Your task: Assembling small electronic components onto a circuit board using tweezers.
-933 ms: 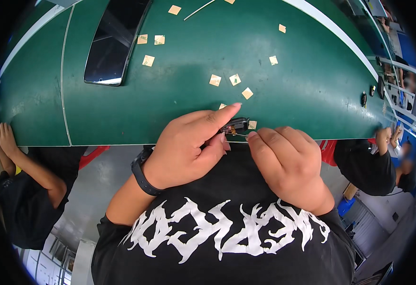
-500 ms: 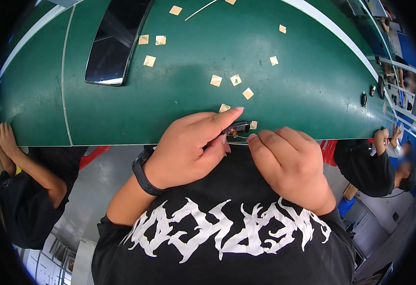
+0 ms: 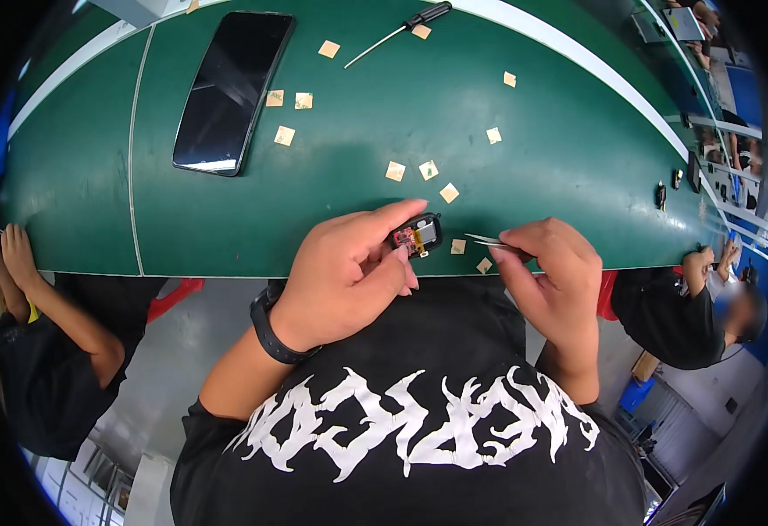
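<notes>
Partly under left hand [image 3: 349, 276], small black module [image 3: 417, 235]; tweezers [image 3: 485, 239] in right hand [image 3: 552, 272]

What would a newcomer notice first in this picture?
The left hand pinches a small black device with its orange inside exposed, at the near edge of the green table. The right hand holds thin tweezers beside it. A dark phone lies far left.

The green table [image 3: 533, 114] had a black phone [image 3: 231, 90] lying far left, a screwdriver [image 3: 397, 31] at the far edge, and little tan squares [image 3: 420, 170] scattered all over, a couple [image 3: 471, 255] right at the near edge, plus white lines running across it.
</notes>
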Demonstrator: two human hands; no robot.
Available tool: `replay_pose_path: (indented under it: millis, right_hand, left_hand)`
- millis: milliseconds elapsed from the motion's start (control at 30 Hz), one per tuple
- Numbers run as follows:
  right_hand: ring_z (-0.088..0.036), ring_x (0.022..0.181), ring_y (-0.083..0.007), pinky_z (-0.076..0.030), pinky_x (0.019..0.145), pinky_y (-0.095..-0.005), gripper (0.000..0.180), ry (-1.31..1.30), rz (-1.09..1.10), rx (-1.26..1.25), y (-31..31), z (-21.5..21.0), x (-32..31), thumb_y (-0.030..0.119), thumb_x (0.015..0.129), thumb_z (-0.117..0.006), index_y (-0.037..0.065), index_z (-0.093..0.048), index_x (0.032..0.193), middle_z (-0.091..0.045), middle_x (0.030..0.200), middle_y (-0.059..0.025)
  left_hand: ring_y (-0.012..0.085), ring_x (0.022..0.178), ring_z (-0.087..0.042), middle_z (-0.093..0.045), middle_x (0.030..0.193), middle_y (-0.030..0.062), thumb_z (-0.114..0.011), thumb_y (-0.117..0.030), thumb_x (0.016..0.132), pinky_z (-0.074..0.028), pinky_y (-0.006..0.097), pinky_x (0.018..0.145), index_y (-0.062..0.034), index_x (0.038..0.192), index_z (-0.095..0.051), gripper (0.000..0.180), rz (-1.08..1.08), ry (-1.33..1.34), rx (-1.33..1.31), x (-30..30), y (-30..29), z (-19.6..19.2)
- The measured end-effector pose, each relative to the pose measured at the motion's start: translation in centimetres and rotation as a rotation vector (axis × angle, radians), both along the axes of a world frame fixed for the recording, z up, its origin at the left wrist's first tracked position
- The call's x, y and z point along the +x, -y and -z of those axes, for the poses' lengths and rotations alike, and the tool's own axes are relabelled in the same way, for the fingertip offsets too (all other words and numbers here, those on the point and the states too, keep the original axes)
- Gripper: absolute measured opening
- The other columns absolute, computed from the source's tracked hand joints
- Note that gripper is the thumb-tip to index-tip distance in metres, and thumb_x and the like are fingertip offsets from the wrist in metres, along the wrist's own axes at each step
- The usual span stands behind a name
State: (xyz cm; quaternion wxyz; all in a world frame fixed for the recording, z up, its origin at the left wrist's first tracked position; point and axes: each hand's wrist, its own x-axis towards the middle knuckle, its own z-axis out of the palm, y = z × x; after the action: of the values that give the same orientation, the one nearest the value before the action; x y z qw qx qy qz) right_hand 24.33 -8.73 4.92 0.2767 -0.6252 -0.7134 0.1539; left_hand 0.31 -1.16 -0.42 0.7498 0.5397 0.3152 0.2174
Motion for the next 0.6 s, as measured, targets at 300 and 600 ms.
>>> replay_pose_path:
  millis: [300, 600]
  right_hand:
    - [-0.063, 0.065, -0.0136, -0.052, 0.06, -0.027, 0.01, -0.187, 0.263, -0.044, -0.2, 2.6, -0.3, 0.0, 0.087, -0.078, -0.001, -0.07, 0.093, -0.07, 0.082, -0.0082]
    - [-0.059, 0.06, -0.0144, -0.047, 0.055, -0.0273, 0.009, -0.179, 0.278, -0.01, -1.2, 5.0, -0.1, 0.003, 0.085, -0.078, 0.003, -0.071, 0.091, -0.065, 0.078, -0.0051]
  left_hand:
    - [0.0087, 0.07, -0.066, -0.066, 0.095, 0.0072, -0.059, -0.001, 0.101, -0.053, 0.022, 0.058, 0.0049, 0.13, -0.062, 0.03, -0.158, -0.085, -0.012, -0.4, 1.2, -1.7]
    - [0.0074, 0.077, -0.061, -0.063, 0.102, 0.0053, -0.062, -0.01, 0.103, -0.049, 0.02, 0.065, 0.0009, 0.128, -0.055, 0.028, -0.881, -0.515, 0.424, -15.3, -5.3, -1.3]
